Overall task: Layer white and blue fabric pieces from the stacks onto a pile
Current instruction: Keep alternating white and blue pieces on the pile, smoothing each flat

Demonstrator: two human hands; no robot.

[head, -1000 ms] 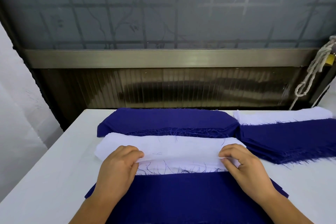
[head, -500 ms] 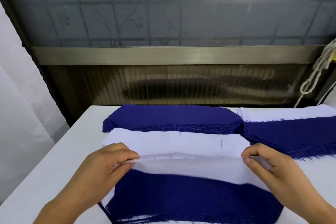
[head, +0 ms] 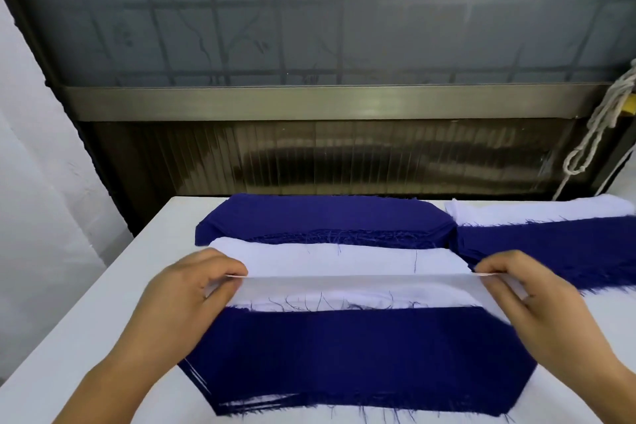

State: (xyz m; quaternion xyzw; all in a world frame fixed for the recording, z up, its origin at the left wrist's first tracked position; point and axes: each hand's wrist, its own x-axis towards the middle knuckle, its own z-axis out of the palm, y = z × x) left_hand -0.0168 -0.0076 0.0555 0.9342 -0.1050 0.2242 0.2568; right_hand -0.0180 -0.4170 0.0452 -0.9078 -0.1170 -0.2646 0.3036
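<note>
Both hands, left hand (head: 187,289) and right hand (head: 537,293), are pinching one white fabric piece (head: 358,286) taut above the blue-topped pile (head: 358,354).

- two hands (head: 186,296) (head: 540,299)
- one lifted white piece (head: 358,284)
- two blue stacks (head: 323,218) (head: 550,251) – two white stacks (head: 344,256) (head: 537,210)
- one near pile (head: 354,354)
- one rope (head: 599,127)
</note>
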